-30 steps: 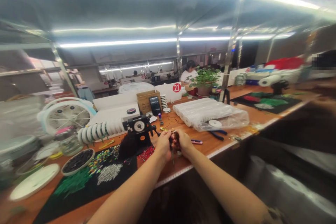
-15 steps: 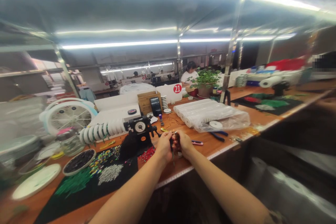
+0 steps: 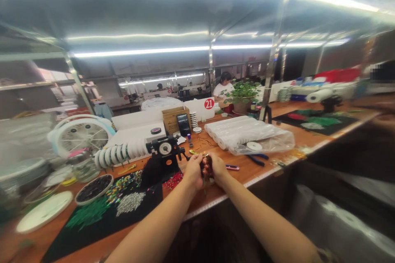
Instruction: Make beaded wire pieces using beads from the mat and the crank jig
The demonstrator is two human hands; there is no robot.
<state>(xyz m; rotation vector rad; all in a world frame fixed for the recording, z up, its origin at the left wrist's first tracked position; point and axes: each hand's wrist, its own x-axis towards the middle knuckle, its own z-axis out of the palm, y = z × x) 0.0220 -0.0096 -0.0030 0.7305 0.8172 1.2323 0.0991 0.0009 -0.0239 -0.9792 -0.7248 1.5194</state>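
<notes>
My left hand (image 3: 194, 170) and my right hand (image 3: 217, 168) meet over the bench's front part, fingers closed around a small dark reddish-brown item (image 3: 206, 165). A thin green piece (image 3: 205, 188) hangs below it between the hands. The item is too small and covered to name. Just left of my hands stands a black device with a round dial (image 3: 165, 148), with a row of white spools (image 3: 121, 155) reaching left from it. Red pieces (image 3: 173, 181) lie beside my left wrist. A cutter knife (image 3: 232, 167) lies right of my right hand.
A black mat (image 3: 101, 230) holds green strips, silvery pieces and coloured beads. Left are a bowl of dark pieces (image 3: 94, 190), a white lid (image 3: 45, 212) and a fan (image 3: 82, 136). Wrapped white rolls (image 3: 237, 131), blue-handled pliers (image 3: 257, 159) and a potted plant (image 3: 242, 92) stand right. A person (image 3: 224, 86) sits beyond.
The view has shifted very slightly. Both hands stay together on the item, and the green piece below it shows more clearly.
</notes>
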